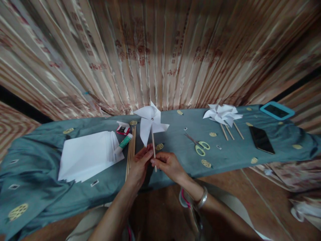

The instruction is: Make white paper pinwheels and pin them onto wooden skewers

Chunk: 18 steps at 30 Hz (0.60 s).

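A white paper pinwheel (153, 121) stands upright before me, a pin at its centre and a thin wooden stick below. My right hand (167, 164) pinches the lower part of that stick between thumb and fingers. On the stick's other side, my left hand (142, 160) has its fingers closed against it, just above the right hand's grip. Left of my hands lie several wooden sticks (131, 147), a glue stick (124, 143) and a small red-and-black box (123, 128) with its lid up. Green-handled scissors (200, 146) rest to the right.
A stack of white paper (86, 154) lies on the left of the cloth-covered table (175, 134). Several finished pinwheels (223, 114) lie at the right, near a dark phone (261, 140) and a blue-framed tablet (277, 110). A patterned curtain (160, 57) hangs behind the table.
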Available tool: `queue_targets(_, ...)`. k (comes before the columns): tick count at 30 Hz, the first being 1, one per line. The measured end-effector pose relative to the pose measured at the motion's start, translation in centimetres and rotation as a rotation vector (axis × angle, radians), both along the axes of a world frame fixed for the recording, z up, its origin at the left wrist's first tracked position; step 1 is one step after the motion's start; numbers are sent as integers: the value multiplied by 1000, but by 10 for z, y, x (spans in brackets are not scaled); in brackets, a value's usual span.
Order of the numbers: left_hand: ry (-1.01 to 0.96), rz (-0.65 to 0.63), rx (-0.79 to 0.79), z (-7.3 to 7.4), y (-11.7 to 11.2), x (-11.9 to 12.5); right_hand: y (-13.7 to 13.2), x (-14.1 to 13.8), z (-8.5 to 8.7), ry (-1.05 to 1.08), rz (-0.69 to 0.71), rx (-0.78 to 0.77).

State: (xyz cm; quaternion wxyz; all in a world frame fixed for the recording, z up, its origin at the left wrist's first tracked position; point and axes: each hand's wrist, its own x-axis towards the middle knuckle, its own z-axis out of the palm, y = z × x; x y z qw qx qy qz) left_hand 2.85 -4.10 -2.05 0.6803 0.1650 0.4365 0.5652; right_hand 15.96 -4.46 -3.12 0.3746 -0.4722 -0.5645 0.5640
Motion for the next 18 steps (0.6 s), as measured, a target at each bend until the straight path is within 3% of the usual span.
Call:
queue_targets(8,160,148,7,-2,8,-13,0,-2,-9,-111,-5,16)
queue_targets(18,244,137,82,2,4,-12,-2,-5,1,-344,-21,102)
